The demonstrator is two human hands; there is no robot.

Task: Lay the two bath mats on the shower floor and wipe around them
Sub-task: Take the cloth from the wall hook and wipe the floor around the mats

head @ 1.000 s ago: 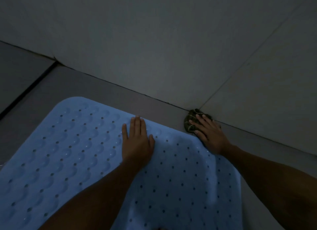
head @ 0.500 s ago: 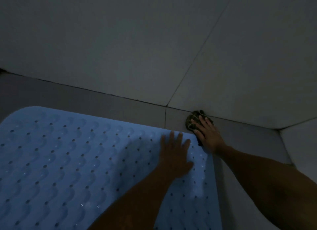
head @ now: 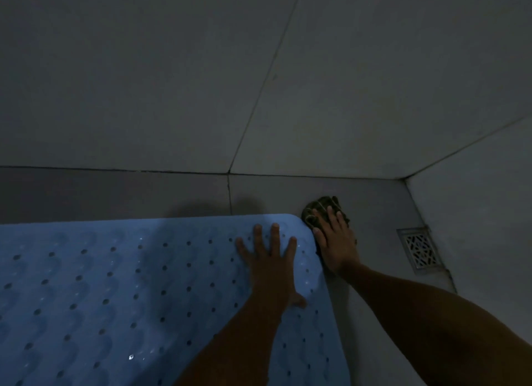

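A light blue bath mat (head: 115, 285) with rows of small holes lies flat on the grey shower floor (head: 273, 195), filling the lower left. My left hand (head: 270, 259) rests flat on the mat near its rounded far right corner, fingers spread. My right hand (head: 335, 241) presses a dark green cloth (head: 322, 208) onto the floor just off that corner, against the mat's right edge. Only one mat is in view.
The tiled wall (head: 172, 83) meets the floor just beyond the mat. A second wall (head: 489, 213) closes the corner on the right. A square metal floor drain (head: 420, 250) sits by that wall, right of the cloth. The light is dim.
My view has swung right along the wall, bringing the corner and drain into sight. Both hands have moved right along the mat's far edge, and the cloth has slid to the mat's corner.
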